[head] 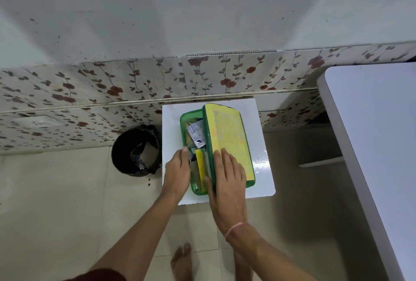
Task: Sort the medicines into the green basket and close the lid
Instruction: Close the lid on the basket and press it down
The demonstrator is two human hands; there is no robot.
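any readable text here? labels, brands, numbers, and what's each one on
No text can be read in this frame.
White packet in the green basket: dark print, too blurred to read.
Yellow box in the basket: no print can be made out.
Lid: faded marks only, no letters or numbers.

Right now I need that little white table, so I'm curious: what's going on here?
A person seems to be closing a green basket on the white table. Their right hand holds the yellow-topped lid by its near left edge. The lid sits tilted and covers only the basket's right part. Their left hand touches the basket's left rim. A blister strip and a yellow box lie in the uncovered part.
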